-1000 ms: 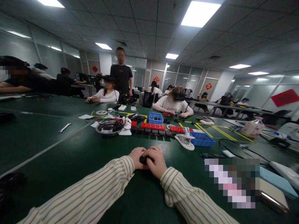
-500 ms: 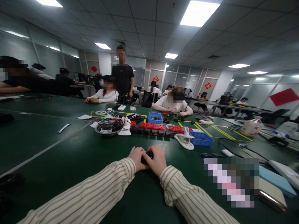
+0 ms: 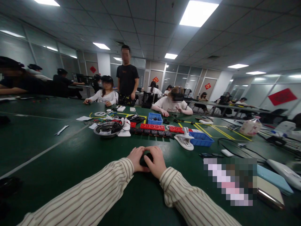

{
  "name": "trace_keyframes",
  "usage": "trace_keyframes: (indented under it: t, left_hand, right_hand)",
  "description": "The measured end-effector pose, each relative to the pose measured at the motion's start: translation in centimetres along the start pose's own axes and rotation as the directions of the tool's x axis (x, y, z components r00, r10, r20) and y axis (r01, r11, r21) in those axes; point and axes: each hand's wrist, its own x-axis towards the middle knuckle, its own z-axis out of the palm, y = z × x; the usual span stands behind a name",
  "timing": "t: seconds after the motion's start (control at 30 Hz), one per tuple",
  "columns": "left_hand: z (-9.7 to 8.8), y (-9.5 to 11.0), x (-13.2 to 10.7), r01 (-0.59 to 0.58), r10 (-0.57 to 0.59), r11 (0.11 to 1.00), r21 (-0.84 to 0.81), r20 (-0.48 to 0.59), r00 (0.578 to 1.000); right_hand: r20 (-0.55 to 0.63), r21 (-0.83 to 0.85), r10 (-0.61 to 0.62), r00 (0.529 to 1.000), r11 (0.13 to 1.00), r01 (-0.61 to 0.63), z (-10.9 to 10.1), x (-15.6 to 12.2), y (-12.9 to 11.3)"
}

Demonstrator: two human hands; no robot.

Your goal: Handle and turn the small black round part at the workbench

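Note:
Both of my hands rest at the middle of the green table, curled around a small black rounded object point(image 3: 146, 159). My left hand point(image 3: 137, 159) closes on it from the left, with the fingers bent over its far side. From the right, my right hand point(image 3: 156, 160) wraps it, thumb lying across its near face. My fingertips meet at the far edge. Most of the object is covered, so its exact kind cannot be made out. Striped sleeves reach up to both wrists.
Beyond my hands lie red and black socket strips point(image 3: 152, 127), a metal bowl of cables point(image 3: 107, 129), a white clip base point(image 3: 184, 141) and a blue tray point(image 3: 202, 139). A wrench point(image 3: 61, 130) is on the left. At right sits a gold-edged device point(image 3: 270, 193). People sit across the table.
My left hand has shifted slightly left, and the gap between my hands looks a little wider around the black object. Across the table, a seated person has raised one hand.

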Motion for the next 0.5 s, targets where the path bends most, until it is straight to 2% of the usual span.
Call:
trace_keyframes:
  t: [0.27,0.4,0.5]
  left_hand:
    - [-0.3,1.8,-0.6,0.078,-0.076,0.996,0.049,-0.043,0.996]
    - [-0.1,1.9,-0.5,0.086,-0.084,0.993,0.079,-0.036,0.996]
    - [-0.1,1.3,-0.3,0.049,-0.048,0.996,0.076,-0.023,0.999]
  right_hand:
    - [-0.030,-0.097,0.133,0.991,0.986,-0.135,0.2,0.1,0.4]
    - [-0.012,-0.121,0.140,0.990,0.983,-0.140,0.0,0.3,0.2]
    - [0.011,-0.107,0.101,0.995,0.989,-0.099,0.0,0.4,0.1]
